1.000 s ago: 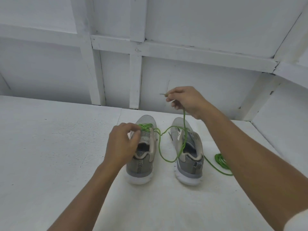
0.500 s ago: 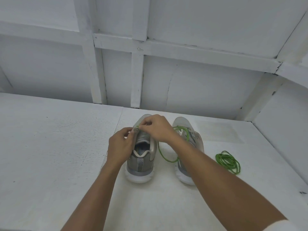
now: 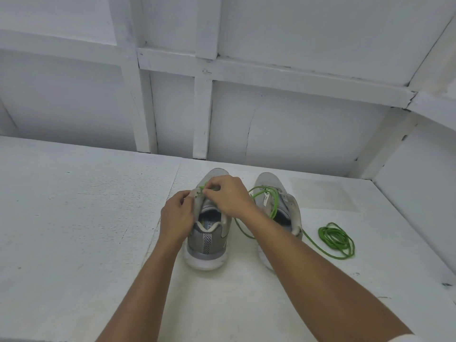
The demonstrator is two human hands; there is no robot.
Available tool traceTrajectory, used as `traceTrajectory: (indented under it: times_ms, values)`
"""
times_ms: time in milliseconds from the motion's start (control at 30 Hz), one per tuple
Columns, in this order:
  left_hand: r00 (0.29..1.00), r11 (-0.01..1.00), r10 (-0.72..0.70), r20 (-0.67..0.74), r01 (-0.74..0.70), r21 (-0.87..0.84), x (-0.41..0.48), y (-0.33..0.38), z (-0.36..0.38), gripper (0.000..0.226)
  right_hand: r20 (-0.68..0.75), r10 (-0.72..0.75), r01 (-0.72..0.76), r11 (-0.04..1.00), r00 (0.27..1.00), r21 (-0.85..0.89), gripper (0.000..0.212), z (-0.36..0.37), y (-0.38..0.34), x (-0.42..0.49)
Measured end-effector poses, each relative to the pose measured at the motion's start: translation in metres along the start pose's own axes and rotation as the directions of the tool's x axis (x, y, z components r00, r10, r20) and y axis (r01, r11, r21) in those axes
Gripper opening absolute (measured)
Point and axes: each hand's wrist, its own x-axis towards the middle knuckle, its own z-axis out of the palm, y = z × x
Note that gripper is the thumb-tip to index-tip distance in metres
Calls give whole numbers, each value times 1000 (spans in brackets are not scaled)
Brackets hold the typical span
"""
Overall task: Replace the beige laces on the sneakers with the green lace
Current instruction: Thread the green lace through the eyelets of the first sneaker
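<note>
1. My left hand (image 3: 176, 215) pinches the eyelet flap of the left sneaker (image 3: 209, 225); my right hand (image 3: 228, 197) pinches the green lace (image 3: 272, 203) tip just beside it.
2. The eyelet lies leftward of my right fingertips; the lace trails rightward across the right sneaker (image 3: 278, 201) to a coil (image 3: 336, 239) on the table (image 3: 74, 218).
3. Judgement: the right hand is the nearer for threading.

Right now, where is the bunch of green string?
In the head view, the coiled green lace lies on the white table, on the right, just beside the right sneaker.
</note>
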Motion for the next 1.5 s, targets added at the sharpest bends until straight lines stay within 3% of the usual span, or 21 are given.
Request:
traceTrajectory:
  times_ms: [267,1133,1333,1500]
  values:
    - [1000,1000,-6,-3,6,1,0,0,1,26,-66,24,-27,998,998,-49,13,7,-4,-2]
    - [1000,1000,10,-12,-10,12,1,0,1,25,-51,45,-49,994,998,-97,15,8,-14,-7]
    - [999,999,21,32,-23,48,-1,1,1,29,-79,-13,-6,971,997,-241,17,11,-21,-8]
    - [982,985,-102,162,123,-121,17,-3,-6,40,-110,-153,79,862,982,-500,24,13,-26,-5]
